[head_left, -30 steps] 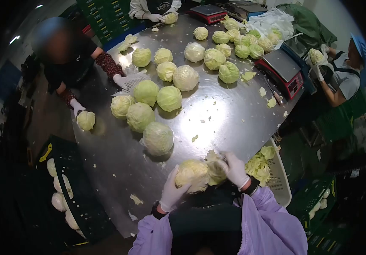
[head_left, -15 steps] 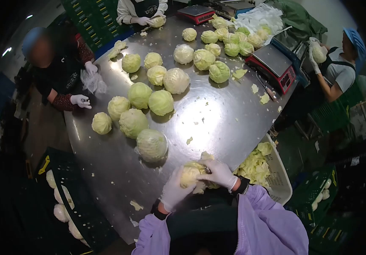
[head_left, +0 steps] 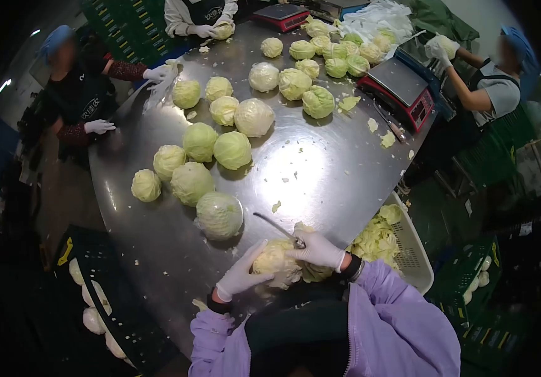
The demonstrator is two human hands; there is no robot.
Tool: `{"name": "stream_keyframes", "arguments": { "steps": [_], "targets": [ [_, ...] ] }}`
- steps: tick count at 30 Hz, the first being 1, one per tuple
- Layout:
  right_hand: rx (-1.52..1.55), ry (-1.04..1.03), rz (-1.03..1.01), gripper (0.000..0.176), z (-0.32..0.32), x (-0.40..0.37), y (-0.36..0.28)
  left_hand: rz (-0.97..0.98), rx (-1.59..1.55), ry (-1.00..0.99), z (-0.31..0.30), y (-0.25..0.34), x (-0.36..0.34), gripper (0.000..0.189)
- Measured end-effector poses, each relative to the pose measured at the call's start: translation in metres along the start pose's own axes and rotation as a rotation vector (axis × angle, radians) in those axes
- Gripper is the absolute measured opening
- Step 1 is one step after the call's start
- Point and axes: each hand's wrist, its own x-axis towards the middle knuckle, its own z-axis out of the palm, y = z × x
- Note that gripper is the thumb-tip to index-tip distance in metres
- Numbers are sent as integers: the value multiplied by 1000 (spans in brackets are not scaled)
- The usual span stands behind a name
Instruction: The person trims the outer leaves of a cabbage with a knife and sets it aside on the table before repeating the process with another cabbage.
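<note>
A pale yellow cabbage (head_left: pixel 278 259) with loose outer leaves sits at the near edge of the steel table, in front of my body. My left hand (head_left: pixel 244 274), in a white glove, cups its left side. In my gloved right hand (head_left: pixel 319 250) is a knife (head_left: pixel 275 224), its thin curved blade pointing up and left over the table. The fingers of this hand also lie against the cabbage's right side. More leaves, partly hidden, show below my right hand. A plastic-wrapped cabbage (head_left: pixel 220 215) rests just beyond my left hand.
Several cabbages (head_left: pixel 214 141) spread across the steel table (head_left: pixel 346 163). A red scale (head_left: pixel 402 88) and another knife (head_left: pixel 391 123) lie at right. A white basket (head_left: pixel 416 251) holds trimmed leaves. Green crates (head_left: pixel 104 295) flank the table. Three co-workers stand around it.
The knife blade now shows, swung out over the table. My left hand has shifted left and lower on the cabbage. The co-worker at left has moved a plastic bag toward the back.
</note>
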Motion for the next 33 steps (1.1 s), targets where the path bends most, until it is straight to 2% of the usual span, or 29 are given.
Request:
{"name": "stream_keyframes", "arguments": {
  "steps": [1, 2, 4, 6, 8, 9, 10, 13, 15, 16, 18, 19, 20, 21, 22, 23, 25, 26, 28, 29, 31, 33],
  "targets": [
    [351, -66, 132, 27, -5, 1, 0, -13, 1, -45, -3, 0, 0, 86],
    [355, -61, 137, 27, -6, 6, 9, -14, 2, -53, -5, -1, 0, 86],
    [549, -13, 283, 21, -7, 20, 33, -18, -37, -95, -9, -2, 2, 87],
    [557, 16, 340, 25, -17, 17, 23, -11, -58, -100, -11, 0, 3, 87],
    [521, 105, 237, 34, -17, 5, 15, -8, -95, -94, -10, 1, 3, 87],
    [373, 44, 195, 44, -24, -6, -5, -21, -82, -89, -10, 2, 3, 87],
    [-202, 344, -304, 46, 8, -8, 8, -38, -72, -94, -8, 2, 4, 87],
    [-281, 276, -295, 39, 20, 2, 21, 18, -94, -190, -12, 6, 7, 86],
    [410, -4, 247, 32, -4, 17, 16, 36, -80, -215, -14, 6, 5, 86],
    [398, -16, 346, 28, -13, 24, 19, 55, -71, -247, -16, 5, 5, 87],
    [49, 141, 289, 29, -16, 38, 63, 42, -116, -233, -18, -3, 1, 86],
    [46, 142, 289, 29, -19, 28, 68, 30, -164, -216, -18, -10, -1, 86],
    [-63, 272, 194, 31, -22, 19, 70, 37, -164, -209, -16, -18, -1, 86],
    [-174, 395, 95, 33, -25, 13, 65, -17, -225, -96, -13, -27, -3, 85],
    [-179, 380, 90, 33, -23, 5, 60, -80, -292, 17, -8, -35, -9, 85],
    [-124, 389, 88, 39, -21, -8, 47, -89, -300, 23, -1, -36, -12, 85],
    [-90, 384, 75, 47, -16, -34, 17, -128, -392, 257, 16, -32, -10, 81],
    [-112, 367, 64, 50, -6, -42, 3, -130, -396, 253, 23, -26, -7, 81],
    [-141, 324, 48, 53, 22, -46, 5, -25, -91, 361, 33, -6, -3, 77],
    [-188, 365, -38, 55, 33, -45, 2, -40, 2, 404, 39, 4, -2, 74],
    [-350, 458, -217, 61, 49, -39, 10, -61, 7, 440, 44, 3, 2, 74],
    [-352, 398, -156, 61, 48, -36, 8, -79, 17, 475, 46, 0, 2, 74]
  ]
}}
